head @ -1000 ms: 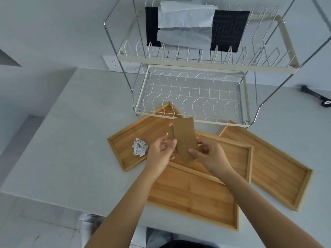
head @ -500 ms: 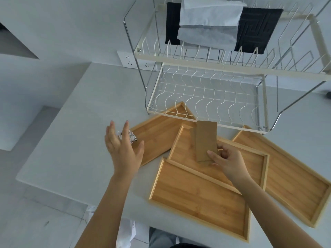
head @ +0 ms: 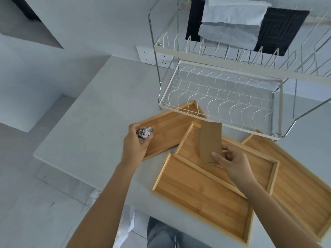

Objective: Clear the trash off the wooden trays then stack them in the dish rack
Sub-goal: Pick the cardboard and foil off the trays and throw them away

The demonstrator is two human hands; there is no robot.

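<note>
Grey counter (head: 93, 111), cardboard piece (head: 210, 142) upright — lengthwise

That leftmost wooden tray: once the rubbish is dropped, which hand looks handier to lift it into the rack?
Left, probably. The left hand, closed on the foil ball, is right over the leftmost tray; the right hand holds cardboard over the middle tray.

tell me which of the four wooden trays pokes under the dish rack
The far-left tray, beside the left hand gripping the foil ball. Its far corner runs beneath the dish rack; the other three lie in front of the rack.
</note>
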